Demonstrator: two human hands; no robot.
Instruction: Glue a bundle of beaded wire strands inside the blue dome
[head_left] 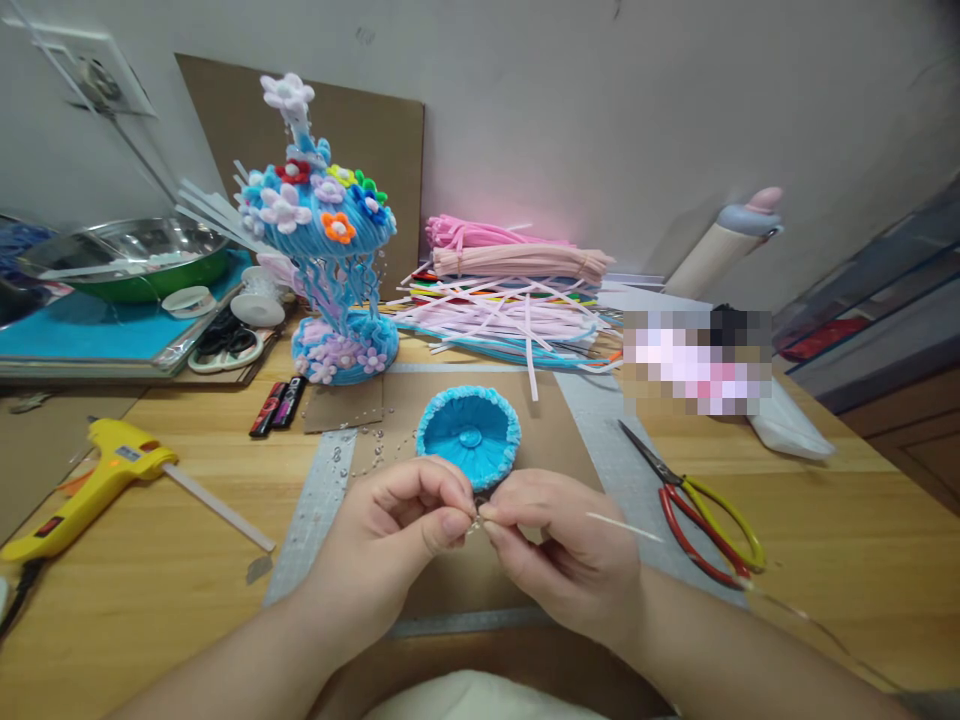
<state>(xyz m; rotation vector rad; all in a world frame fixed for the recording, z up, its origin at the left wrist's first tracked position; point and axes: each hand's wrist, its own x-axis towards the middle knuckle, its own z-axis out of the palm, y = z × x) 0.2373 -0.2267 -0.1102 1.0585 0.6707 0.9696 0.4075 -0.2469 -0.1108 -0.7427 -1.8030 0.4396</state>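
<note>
My left hand (397,530) and my right hand (559,550) meet at the front middle of the table, fingertips pinched together on something tiny I cannot make out. A thin clear thread or needle (626,527) sticks out to the right from my right hand. Just beyond the fingers lies a blue pipe-cleaner bowl shape (470,435) on a brown cardboard mat (397,400). Small clear beads (367,450) are strewn on the mat left of the bowl.
A yellow glue gun (97,480) lies at the left. Red-and-yellow scissors (697,510) lie at the right. A blue flowered pipe-cleaner sculpture (330,240) stands behind, beside a pile of pink and coloured pipe cleaners (510,290). A steel bowl (127,255) sits far left.
</note>
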